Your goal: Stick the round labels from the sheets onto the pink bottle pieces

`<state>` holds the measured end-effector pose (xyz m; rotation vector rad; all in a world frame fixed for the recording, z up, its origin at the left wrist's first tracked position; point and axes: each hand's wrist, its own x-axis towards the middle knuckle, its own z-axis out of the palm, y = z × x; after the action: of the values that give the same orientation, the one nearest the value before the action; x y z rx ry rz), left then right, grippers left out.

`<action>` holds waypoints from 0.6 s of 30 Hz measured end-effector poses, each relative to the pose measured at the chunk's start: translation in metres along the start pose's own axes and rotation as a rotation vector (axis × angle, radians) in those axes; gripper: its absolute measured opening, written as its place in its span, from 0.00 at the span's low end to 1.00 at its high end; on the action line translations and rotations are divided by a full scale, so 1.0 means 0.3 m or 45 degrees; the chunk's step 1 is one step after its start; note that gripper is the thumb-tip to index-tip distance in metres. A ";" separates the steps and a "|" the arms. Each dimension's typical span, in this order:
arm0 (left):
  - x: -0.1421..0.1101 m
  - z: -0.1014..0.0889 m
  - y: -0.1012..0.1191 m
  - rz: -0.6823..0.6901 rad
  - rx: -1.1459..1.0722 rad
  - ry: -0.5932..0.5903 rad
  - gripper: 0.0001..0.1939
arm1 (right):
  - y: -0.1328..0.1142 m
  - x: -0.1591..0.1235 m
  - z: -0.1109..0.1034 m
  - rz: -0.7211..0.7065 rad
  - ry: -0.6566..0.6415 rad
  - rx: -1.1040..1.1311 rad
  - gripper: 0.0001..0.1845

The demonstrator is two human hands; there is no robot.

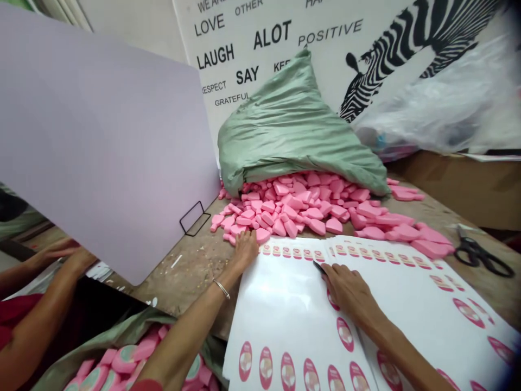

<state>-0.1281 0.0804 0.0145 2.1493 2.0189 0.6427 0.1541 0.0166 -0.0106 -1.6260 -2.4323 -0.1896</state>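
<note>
We pinch a dark tool [319,267] in our right hand [349,287], seemingly for reaching stickers [318,254], our left hand [246,250], grip unclear, beside pink bottles [262,235].

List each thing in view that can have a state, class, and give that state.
Green bag: mouth open, pink pieces spilling out
Lower sack: open, holding labelled pieces
Sticker sheets: some stickers on, wide areas bare
Scissors: lying down; blades open or shut, unclear
Pale panel: standing upright
Left hand: at pink pieces, grip unclear
Right hand: holding a dark tool
</note>
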 end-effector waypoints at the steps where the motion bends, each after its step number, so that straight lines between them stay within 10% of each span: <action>1: -0.004 0.002 -0.001 0.021 0.015 -0.008 0.15 | 0.002 0.006 -0.003 -0.024 -0.036 0.015 0.15; 5: -0.059 -0.022 -0.004 0.189 -0.023 -0.046 0.17 | -0.011 0.039 -0.038 0.187 -0.138 0.302 0.09; 9: -0.159 -0.073 0.047 0.433 -0.188 -0.104 0.21 | -0.068 0.074 -0.097 0.369 -0.143 1.160 0.05; 14: -0.272 -0.136 0.147 0.676 -0.451 -0.145 0.23 | -0.161 0.054 -0.159 0.410 -0.310 1.749 0.16; 18: -0.325 -0.132 0.206 0.425 -0.942 0.015 0.24 | -0.204 0.010 -0.179 0.538 -0.495 2.148 0.26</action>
<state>-0.0881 -0.0286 0.0517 1.9845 1.1350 1.2089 0.1020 -0.0162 0.0428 -1.1244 -1.2522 1.7666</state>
